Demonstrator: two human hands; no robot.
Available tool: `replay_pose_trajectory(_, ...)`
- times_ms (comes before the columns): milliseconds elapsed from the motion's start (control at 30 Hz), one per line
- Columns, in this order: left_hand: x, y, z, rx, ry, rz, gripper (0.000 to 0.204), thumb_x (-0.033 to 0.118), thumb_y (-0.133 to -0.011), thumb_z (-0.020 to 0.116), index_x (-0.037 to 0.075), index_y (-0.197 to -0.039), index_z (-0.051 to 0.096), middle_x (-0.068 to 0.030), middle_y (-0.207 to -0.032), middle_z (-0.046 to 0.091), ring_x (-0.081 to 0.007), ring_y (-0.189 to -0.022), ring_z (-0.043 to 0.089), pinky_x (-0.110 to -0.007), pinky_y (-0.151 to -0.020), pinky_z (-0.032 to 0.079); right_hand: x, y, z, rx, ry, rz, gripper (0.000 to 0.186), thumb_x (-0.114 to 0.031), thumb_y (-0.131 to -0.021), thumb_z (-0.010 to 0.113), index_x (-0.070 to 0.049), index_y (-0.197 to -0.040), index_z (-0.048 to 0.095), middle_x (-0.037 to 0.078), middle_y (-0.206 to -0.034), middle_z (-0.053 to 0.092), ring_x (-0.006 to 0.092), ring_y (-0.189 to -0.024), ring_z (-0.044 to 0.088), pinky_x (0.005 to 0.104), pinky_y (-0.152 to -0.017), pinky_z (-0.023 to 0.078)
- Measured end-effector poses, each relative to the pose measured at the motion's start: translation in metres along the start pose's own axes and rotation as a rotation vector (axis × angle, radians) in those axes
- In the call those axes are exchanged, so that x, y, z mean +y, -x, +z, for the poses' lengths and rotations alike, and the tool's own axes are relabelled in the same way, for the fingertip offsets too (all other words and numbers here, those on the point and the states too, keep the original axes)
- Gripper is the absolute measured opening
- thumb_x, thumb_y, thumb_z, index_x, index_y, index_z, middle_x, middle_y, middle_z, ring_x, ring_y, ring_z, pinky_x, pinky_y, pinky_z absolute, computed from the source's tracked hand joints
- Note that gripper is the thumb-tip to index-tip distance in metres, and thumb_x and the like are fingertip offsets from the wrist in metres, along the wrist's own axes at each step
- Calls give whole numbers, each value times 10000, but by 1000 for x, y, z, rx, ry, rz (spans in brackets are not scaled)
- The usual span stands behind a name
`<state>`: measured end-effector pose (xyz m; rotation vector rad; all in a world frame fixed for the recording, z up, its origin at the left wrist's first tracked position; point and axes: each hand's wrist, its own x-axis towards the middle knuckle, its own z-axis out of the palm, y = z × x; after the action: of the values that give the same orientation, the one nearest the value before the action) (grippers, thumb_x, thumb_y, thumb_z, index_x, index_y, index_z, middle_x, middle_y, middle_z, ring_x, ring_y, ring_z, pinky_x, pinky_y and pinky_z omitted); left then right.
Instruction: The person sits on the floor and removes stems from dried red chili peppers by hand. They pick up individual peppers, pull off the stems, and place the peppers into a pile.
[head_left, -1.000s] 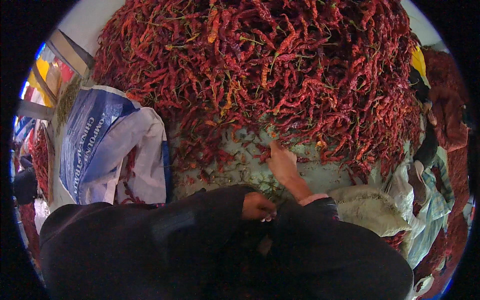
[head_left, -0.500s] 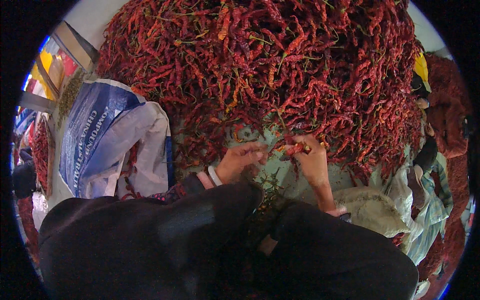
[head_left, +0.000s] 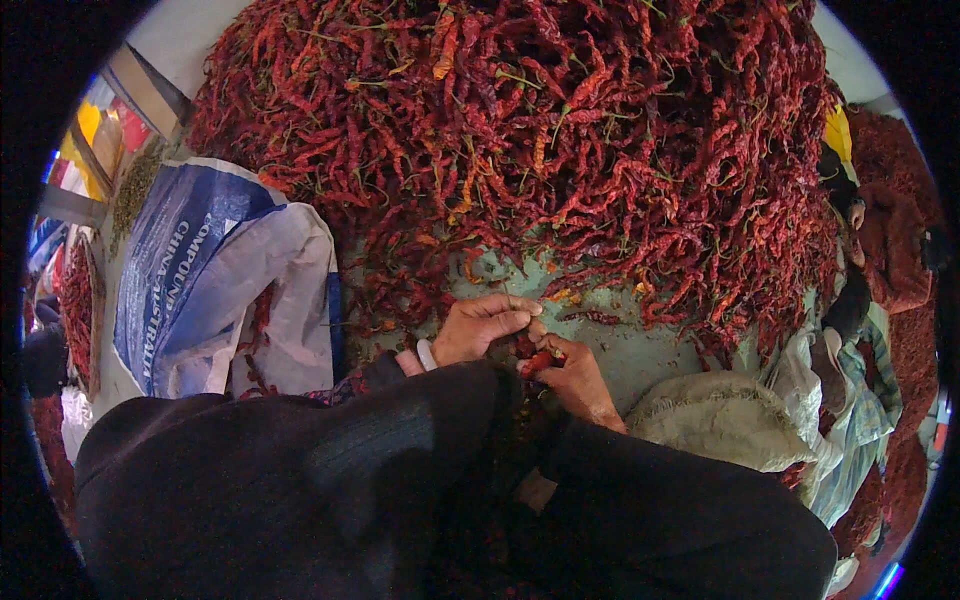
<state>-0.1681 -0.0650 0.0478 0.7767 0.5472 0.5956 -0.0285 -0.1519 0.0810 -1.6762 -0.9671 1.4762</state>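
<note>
Dried red chillies (head_left: pixel 538 364): a few, in the right hand (head_left: pixel 582 384), lower right of frame centre (between 4 and 5 o'clock). Right grip: thumb and fingers clamped on them. Clock re-centred on these chillies: left hand (head_left: pixel 470 330) at 10, thumb and forefinger together, tips beside the right fingers; cannot tell whether anything is pinched. White bracelet (head_left: pixel 427 355) on left wrist. Loose chilli (head_left: pixel 592 317) between 1 and 2, on the pale surface (head_left: pixel 620 345). Large chilli heap (head_left: pixel 520 140) at 12. Blue-and-white sack (head_left: pixel 185 285) between 9 and 10; beige sack (head_left: pixel 715 415) between 3 and 4.
</note>
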Motion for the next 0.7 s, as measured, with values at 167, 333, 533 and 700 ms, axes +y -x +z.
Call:
replay_pose_trajectory(167,1,2,9,-19,-169,-4,204,53,-796,540,-48,-973,557,-111,-834,609,-176,-793,574,-295,-751,452,14,1,4,47,-115,26,181,-72,-682,619,10,-842,598,36,-717,590,81,-650,493,234,-608,405)
replay_pose_trajectory(333,2,4,11,28,-37,-53,204,67,-805,513,-40,-976,547,-116,-830,610,-174,-758,579,-275,-654,454,16,5,10,100,-494,101,120,-8,-696,575,12,-810,606,36,-745,606,89,-632,524,218,-583,412)
replay_pose_trajectory(533,3,8,7,9,206,-177,222,114,-834,470,-26,-999,516,-104,-806,600,-173,-713,579,-235,-509,407,9,10,8,14,-592,84,105,22,-703,550,5,-795,598,42,-735,608,92,-584,522,219,-536,408)
replay_pose_trajectory(700,3,10,13,5,257,-211,241,130,-837,475,-22,-1022,498,-104,-801,594,-166,-679,580,-218,-465,399,22,12,4,25,-607,152,104,18,-705,547,-8,-792,598,43,-688,589,90,-512,499,213,-470,390)
